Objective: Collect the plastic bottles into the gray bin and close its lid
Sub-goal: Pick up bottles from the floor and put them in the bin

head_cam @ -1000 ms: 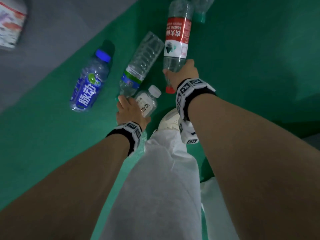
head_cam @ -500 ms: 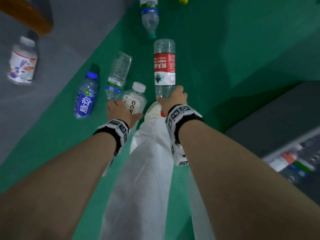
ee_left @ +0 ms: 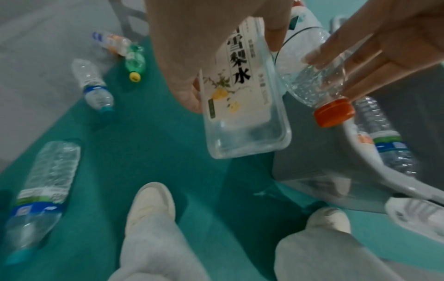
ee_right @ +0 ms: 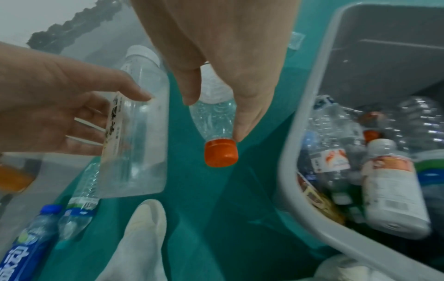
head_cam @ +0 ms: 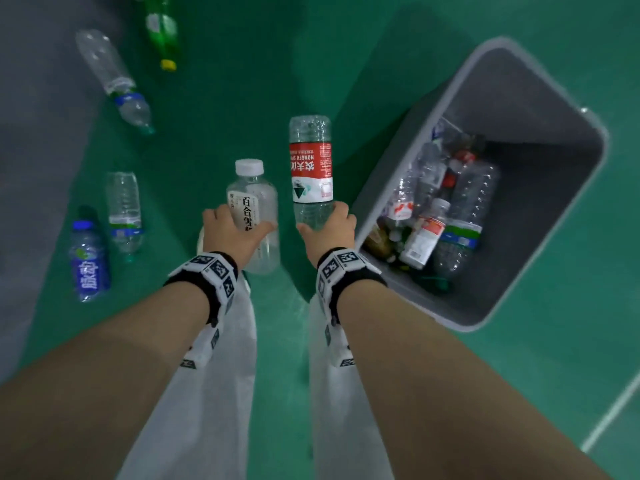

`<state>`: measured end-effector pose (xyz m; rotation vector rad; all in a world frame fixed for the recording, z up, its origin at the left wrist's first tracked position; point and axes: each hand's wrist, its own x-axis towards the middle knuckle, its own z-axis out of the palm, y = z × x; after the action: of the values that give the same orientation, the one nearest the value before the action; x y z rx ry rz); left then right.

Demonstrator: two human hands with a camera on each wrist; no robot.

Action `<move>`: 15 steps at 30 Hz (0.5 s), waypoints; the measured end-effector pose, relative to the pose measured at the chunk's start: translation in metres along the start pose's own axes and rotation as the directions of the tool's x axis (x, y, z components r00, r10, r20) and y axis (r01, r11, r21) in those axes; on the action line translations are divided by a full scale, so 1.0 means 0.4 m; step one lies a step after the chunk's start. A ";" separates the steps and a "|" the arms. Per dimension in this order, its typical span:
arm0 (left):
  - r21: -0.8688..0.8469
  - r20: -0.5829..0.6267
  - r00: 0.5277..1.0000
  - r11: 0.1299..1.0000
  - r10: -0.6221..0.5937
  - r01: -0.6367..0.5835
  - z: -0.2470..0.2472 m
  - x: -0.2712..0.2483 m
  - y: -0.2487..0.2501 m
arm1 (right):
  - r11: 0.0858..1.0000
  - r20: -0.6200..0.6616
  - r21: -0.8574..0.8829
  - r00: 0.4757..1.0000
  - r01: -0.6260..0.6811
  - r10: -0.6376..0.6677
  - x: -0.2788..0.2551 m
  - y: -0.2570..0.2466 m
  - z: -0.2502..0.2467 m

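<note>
My left hand [head_cam: 228, 230] grips a square clear bottle with a white cap and white label [head_cam: 254, 206], seen close in the left wrist view [ee_left: 242, 98]. My right hand [head_cam: 327, 228] holds a red-label bottle [head_cam: 310, 168] near its neck, orange cap [ee_right: 221, 155] pointing down. Both bottles hang above the green floor, just left of the open gray bin [head_cam: 533, 81], which holds several bottles [head_cam: 440, 216]. The bin's lid is not in the head view.
Loose bottles lie on the floor at left: a blue-label one [head_cam: 88, 259], a clear one [head_cam: 124, 211], another clear one [head_cam: 114, 83] and a green one [head_cam: 161, 29]. My white-trousered legs and shoes [ee_left: 151, 205] stand below the hands. Gray floor borders the green at far left.
Both hands have lifted their bottles off the floor and carried them to the right. The view has swung so that the gray bin now sits beside the right hand.
</note>
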<state>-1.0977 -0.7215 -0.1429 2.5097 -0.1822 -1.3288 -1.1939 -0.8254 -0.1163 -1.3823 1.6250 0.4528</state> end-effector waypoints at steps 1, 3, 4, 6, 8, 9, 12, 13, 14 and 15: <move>-0.003 0.007 1.000 1.000 0.028 -0.028 0.024 -0.022 0.032 | 1.000 -0.018 0.029 1.000 -0.010 0.011 0.001 0.023 -0.043; -0.017 0.019 0.997 0.998 0.068 -0.068 0.070 -0.060 0.089 | 0.995 -0.031 0.089 0.998 -0.043 0.046 -0.001 0.065 -0.121; -0.021 0.020 0.996 0.996 0.087 -0.087 0.093 -0.078 0.116 | 0.991 -0.034 0.114 0.997 -0.063 0.068 0.000 0.087 -0.156; -0.024 0.020 0.989 0.989 0.143 -0.143 0.138 -0.111 0.169 | 0.982 -0.048 0.163 0.994 -0.092 0.101 0.006 0.137 -0.217; -0.022 0.035 0.980 0.980 0.198 -0.198 0.180 -0.138 0.214 | 0.972 -0.072 0.201 0.988 -0.118 0.135 0.017 0.186 -0.262; -0.016 0.051 0.972 0.973 0.229 -0.229 0.202 -0.152 0.236 | 0.967 -0.078 0.213 0.984 -0.140 0.160 0.025 0.214 -0.280; -0.004 0.124 0.944 0.951 0.306 -0.308 0.263 -0.187 0.291 | 0.949 -0.086 0.237 0.968 -0.208 0.234 0.048 0.291 -0.314; 0.006 0.146 0.935 0.945 0.322 -0.327 0.287 -0.199 0.309 | 0.937 -0.086 0.259 0.960 -0.236 0.265 0.059 0.321 -0.321; 0.013 0.164 0.930 0.942 0.330 -0.337 0.310 -0.207 0.325 | 0.924 -0.087 0.279 0.952 -0.260 0.294 0.067 0.345 -0.326; 0.020 0.181 0.926 0.941 0.330 -0.339 0.332 -0.211 0.337 | 0.911 -0.084 0.300 0.943 -0.284 0.322 0.076 0.368 -0.328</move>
<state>-1.2513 -0.8551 -0.1042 2.2649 -0.6604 -1.4094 -1.3794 -0.8989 -0.1155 -0.9640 1.9416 0.2943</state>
